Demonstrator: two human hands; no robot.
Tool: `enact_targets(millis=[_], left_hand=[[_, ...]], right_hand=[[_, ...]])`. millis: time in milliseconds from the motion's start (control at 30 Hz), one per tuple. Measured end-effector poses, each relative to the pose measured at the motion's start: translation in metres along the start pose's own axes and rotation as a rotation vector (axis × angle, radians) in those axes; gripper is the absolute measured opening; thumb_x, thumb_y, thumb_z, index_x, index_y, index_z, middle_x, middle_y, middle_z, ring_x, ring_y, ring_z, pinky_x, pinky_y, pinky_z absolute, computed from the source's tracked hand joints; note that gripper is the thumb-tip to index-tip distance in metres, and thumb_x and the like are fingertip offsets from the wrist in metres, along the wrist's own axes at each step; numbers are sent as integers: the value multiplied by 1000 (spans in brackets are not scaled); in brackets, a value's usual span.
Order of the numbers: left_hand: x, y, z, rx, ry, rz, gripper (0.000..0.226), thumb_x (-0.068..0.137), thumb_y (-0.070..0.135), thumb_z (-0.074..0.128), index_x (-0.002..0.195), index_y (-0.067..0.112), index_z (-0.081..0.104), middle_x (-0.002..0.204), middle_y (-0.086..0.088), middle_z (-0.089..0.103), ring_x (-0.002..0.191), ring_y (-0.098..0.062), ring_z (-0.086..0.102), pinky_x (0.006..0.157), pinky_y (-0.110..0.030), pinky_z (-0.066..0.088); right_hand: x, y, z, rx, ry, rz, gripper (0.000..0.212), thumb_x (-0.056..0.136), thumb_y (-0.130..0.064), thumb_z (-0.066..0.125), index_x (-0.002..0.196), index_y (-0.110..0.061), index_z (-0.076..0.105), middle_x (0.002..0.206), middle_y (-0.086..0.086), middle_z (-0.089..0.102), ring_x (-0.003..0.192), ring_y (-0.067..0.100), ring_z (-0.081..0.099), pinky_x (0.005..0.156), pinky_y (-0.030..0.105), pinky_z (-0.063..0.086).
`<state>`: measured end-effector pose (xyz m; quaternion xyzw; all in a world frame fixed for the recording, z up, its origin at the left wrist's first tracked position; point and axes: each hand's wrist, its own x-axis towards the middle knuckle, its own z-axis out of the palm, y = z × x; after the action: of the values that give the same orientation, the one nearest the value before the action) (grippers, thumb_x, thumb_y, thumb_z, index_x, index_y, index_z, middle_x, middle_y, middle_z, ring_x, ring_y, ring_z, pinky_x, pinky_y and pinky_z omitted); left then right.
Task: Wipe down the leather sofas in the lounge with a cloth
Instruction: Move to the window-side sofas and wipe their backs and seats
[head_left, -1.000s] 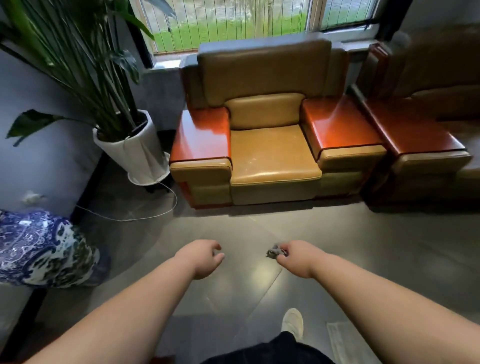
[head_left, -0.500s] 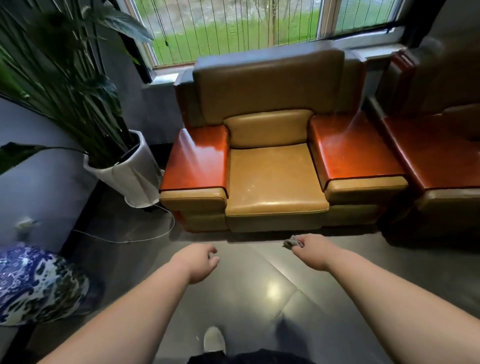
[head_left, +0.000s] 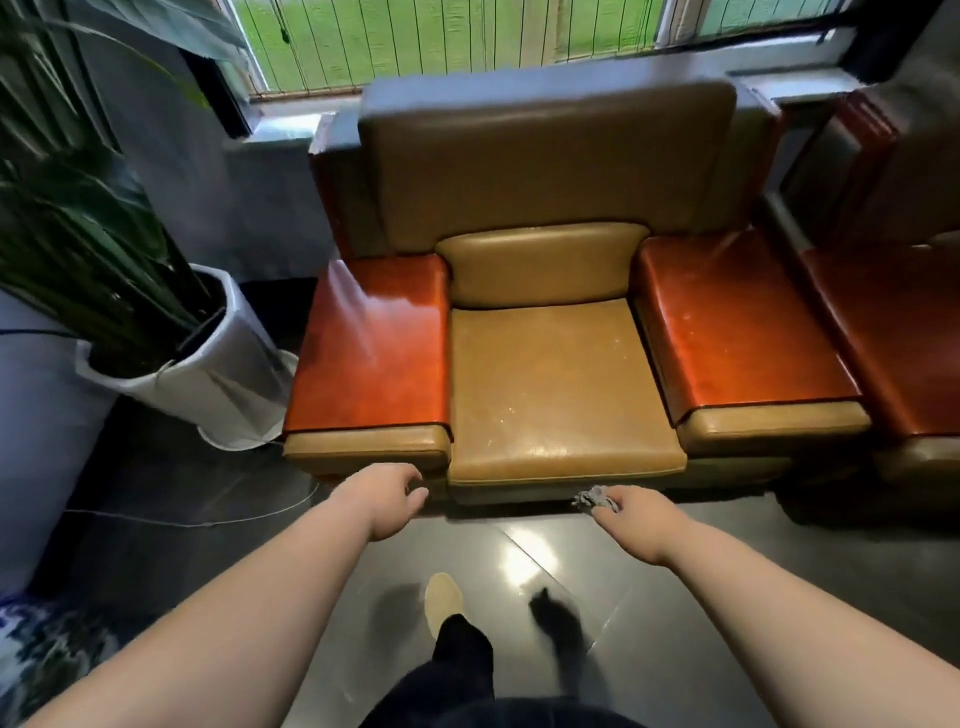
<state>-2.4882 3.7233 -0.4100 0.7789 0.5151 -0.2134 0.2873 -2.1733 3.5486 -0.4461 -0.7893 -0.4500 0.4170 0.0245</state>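
While a tan leather armchair (head_left: 563, 384) with glossy red-brown armrest tops fills the middle of the view, a potted plant (head_left: 104, 249) in a white pot stands just to its left against the grey wall, and a thin white cable (head_left: 197, 522) trails across the dark tiled floor (head_left: 727, 597) beside it. A second sofa (head_left: 904, 338) of the same make sits close on the right, partly cut off by the frame edge. Behind both runs a window (head_left: 441, 41) with green beyond it. At the lower left corner a blue-and-white patterned object (head_left: 31, 639) is blurred. Nothing lies between the hands and the armchair's front edge. Both arms reach forward and down. The left hand (head_left: 387, 501) hangs in front of the left armrest, fingers loosely curled and holding nothing. The right hand (head_left: 631, 519) is low before the seat cushion, its fingers pinched on a small bunched grey cloth (head_left: 592, 500), which is clear of the leather.
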Motion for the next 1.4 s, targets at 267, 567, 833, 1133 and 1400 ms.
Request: enact_targets(millis=[267,567,833,1133,1400], left_hand=[[141,-45,-73,44,-27,-2,48,106,46,52,147,22,59,143,-6,66,131,-29,60,110,-37,48],[258,-47,-40,8,20,-59,50,105,44,54,148,21,56,148,-12,60,138,-33,54,116,-43,43],[395,-49,29,248,340,92,71,105,56,45,164,21,30,172,-10,25,158,-34,24,129,-50,22],[436,-61,87,298,636,77,74,98,67,36,164,34,30,174,-10,22,162,-35,16,132,-51,11],[438,-64,82,301,624,102,76,96,65,39,164,31,32,174,-12,21,162,-36,15,132,-50,8]], right_hand=[[119,-73,-18,-97,-70,-2,43,103,-38,48,140,-22,61,124,11,72,113,32,63,87,33,47],[254,-79,9,-162,-140,-69,25,103,-40,47,114,-22,60,91,4,62,95,33,59,74,32,37],[396,-65,65,-223,60,-224,40,105,-40,48,136,-15,56,123,16,59,111,42,61,89,44,53],[480,-30,159,-615,122,-277,83,100,-69,26,168,-23,12,173,19,-4,159,43,-3,130,55,4],[532,-66,159,-463,259,-296,74,103,-67,21,166,-29,20,175,13,6,160,44,0,127,59,2]])
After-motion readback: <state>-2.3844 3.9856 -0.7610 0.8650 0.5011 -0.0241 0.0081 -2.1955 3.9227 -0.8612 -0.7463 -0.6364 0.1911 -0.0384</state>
